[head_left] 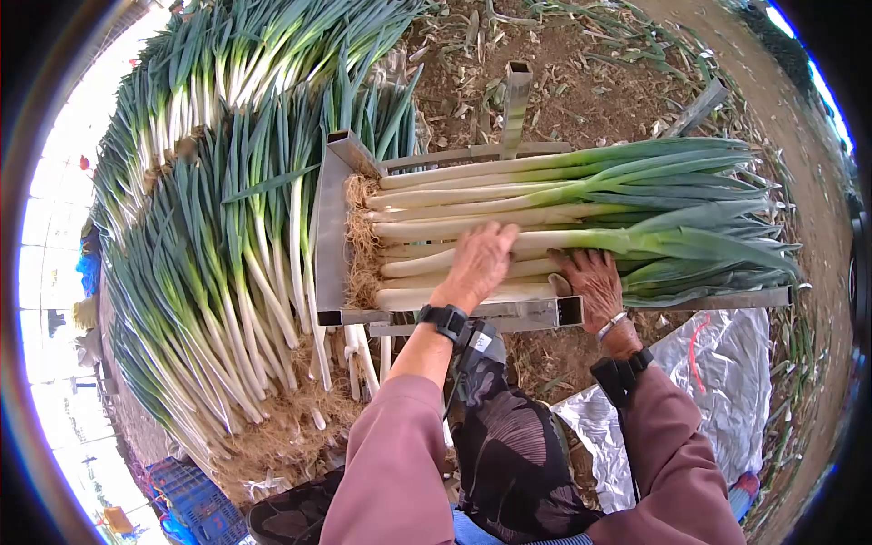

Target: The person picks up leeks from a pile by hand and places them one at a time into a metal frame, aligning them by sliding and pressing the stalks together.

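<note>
A metal frame [331, 227] holds a layer of long leeks [472, 195], their roots [361, 245] against its left plate and their green leaves pointing right. My left hand [481, 263] lies on the white stalks near the middle, its fingers bent around the upper side of a stalk; whether it grips one is hard to tell. Further right, my right hand [592, 286] rests on the near side of the bundle where white turns green, fingers spread, beside the frame's front post [569, 311].
Large rows of leeks [195, 300] stand and lean at the left. Frame posts rise at the back [516, 100] and back right [699, 107]. A silver sheet [736, 363] with a red string lies at the lower right, a blue crate [195, 500] at the lower left.
</note>
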Motion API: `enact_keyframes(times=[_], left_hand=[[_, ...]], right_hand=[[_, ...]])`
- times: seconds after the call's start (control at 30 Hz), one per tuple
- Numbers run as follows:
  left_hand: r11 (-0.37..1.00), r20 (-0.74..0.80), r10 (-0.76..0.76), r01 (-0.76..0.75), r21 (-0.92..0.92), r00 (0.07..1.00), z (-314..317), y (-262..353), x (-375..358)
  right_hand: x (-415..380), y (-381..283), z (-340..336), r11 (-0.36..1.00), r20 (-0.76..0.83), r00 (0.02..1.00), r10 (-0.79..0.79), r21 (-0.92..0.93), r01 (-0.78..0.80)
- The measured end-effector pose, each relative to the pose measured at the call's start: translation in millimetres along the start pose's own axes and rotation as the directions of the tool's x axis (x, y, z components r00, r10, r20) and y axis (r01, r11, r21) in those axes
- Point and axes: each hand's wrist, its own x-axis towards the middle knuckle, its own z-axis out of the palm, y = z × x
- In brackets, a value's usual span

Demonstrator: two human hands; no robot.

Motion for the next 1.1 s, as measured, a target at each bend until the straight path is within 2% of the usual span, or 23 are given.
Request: enact_keyframes(times=[0.03, 0.1, 0.13, 0.17, 0.23, 0.27, 0.3, 0.37, 0.43, 0.5, 0.57, 0.63, 0.67, 0.7, 0.77, 0.8, 0.83, 0.9, 0.97, 1.03, 1.07, 1.1], left_hand=[[1.000, 0.000, 0.003, -0.003, -0.004, 1.000, 14.0, -13.3, -6.1], [0.986, -0.342, -0.105, 0.054, -0.155, 0.934, 34.8, -33.6, -16.2], [0.985, -0.341, -0.101, 0.046, -0.167, 0.935, 31.4, -36.3, -17.4], [0.986, -0.306, -0.096, 0.047, -0.162, 0.947, 25.6, -37.5, -19.7], [0.985, -0.270, -0.085, 0.040, -0.168, 0.959, 17.2, -38.7, -21.5], [0.987, -0.271, -0.055, 0.011, -0.161, 0.961, 14.6, -40.0, -23.1], [0.989, -0.273, -0.024, -0.017, -0.150, 0.962, 11.6, -40.5, -24.3], [0.987, -0.231, -0.052, 0.015, -0.161, 0.971, 8.6, -40.5, -25.0], [0.995, -0.197, -0.005, -0.014, -0.095, 0.980, 6.9, -41.8, -25.6], [0.998, -0.171, -0.020, 0.010, -0.059, 0.985, 3.1, -40.7, -26.2], [0.999, -0.143, -0.043, 0.040, -0.028, 0.989, -0.5, -39.7, -30.9], [0.997, -0.110, -0.078, 0.075, -0.024, 0.991, -4.2, -40.7, -41.0], [0.997, -0.113, -0.082, 0.079, -0.024, 0.990, -4.1, -43.1, -44.8], [0.989, -0.153, -0.136, 0.126, -0.071, 0.979, -2.3, -44.6, -51.1], [0.979, -0.196, -0.190, 0.170, -0.112, 0.962, -3.1, -45.7, -57.9], [0.993, -0.245, -0.119, 0.117, -0.022, 0.962, -2.1, -44.9, -61.1], [0.995, -0.290, -0.048, 0.071, 0.068, 0.956, -1.8, -43.0, -62.7], [0.992, -0.298, -0.070, 0.097, 0.078, 0.952, -0.4, -39.3, -64.6], [0.986, -0.303, -0.096, 0.132, 0.099, 0.948, -1.2, -40.4, -66.9], [0.985, -0.336, -0.094, 0.136, 0.104, 0.937, 2.8, -37.6, -66.7], [0.979, -0.345, -0.103, 0.156, 0.131, 0.933, 3.3, -36.6, -65.6], [0.977, -0.359, -0.115, 0.170, 0.127, 0.926, 2.4, -36.3, -64.3]], right_hand=[[0.2, 0.1, -1.7, 1.000, 0.001, 1.000, 0.003, -0.004, -0.003], [-2.5, 2.3, -7.6, 0.995, -0.087, 0.995, -0.049, 0.078, 0.056], [-5.5, 4.8, -8.7, 0.979, -0.139, 0.989, -0.047, 0.193, 0.074], [-8.8, 5.7, -10.7, 0.981, -0.132, 0.990, -0.039, 0.182, 0.063], [-9.9, 7.4, -18.1, 0.915, -0.312, 0.948, 0.070, 0.398, 0.063], [-5.4, 9.8, -30.0, 0.982, -0.333, 0.943, -0.019, 0.171, 0.080], [0.6, 17.1, -30.7, 0.983, -0.330, 0.944, -0.013, 0.167, 0.072], [16.5, 35.3, -29.6, 0.989, -0.210, 0.975, -0.072, -0.141, 0.043], [27.9, 54.7, -28.5, 0.990, -0.150, 0.988, -0.042, -0.136, 0.021], [34.2, 67.0, -29.2, 0.992, -0.045, 0.992, -0.122, 0.011, 0.122], [29.2, 62.1, -28.9, 0.984, -0.065, 0.983, -0.171, 0.029, 0.173], [19.2, 56.8, -31.2, 0.989, 0.085, 0.985, -0.150, 0.008, 0.150], [19.8, 62.3, -27.3, 0.982, 0.022, 0.984, -0.177, 0.079, 0.174], [22.9, 65.4, -25.1, 0.981, 0.025, 0.984, -0.179, 0.081, 0.176], [39.9, 63.3, -29.1, 0.994, 0.169, 0.980, -0.100, 0.050, 0.093], [42.8, 57.8, -29.2, 1.000, 0.187, 0.982, -0.007, 0.020, 0.003], [46.0, 53.6, -28.0, 1.000, 0.187, 0.982, -0.017, 0.022, 0.013], [50.3, 43.0, -23.8, 0.989, 0.192, 0.971, 0.142, -0.061, -0.133], [50.0, 41.6, -18.3, 0.994, 0.153, 0.982, 0.107, -0.046, -0.101], [46.2, 42.3, -17.3, 0.989, 0.126, 0.985, 0.116, -0.110, -0.102], [45.8, 45.5, -12.3, 0.995, 0.043, 0.999, 0.031, -0.094, -0.027], [43.4, 47.4, -8.6, 0.995, 0.042, 0.999, 0.012, -0.099, -0.008]])
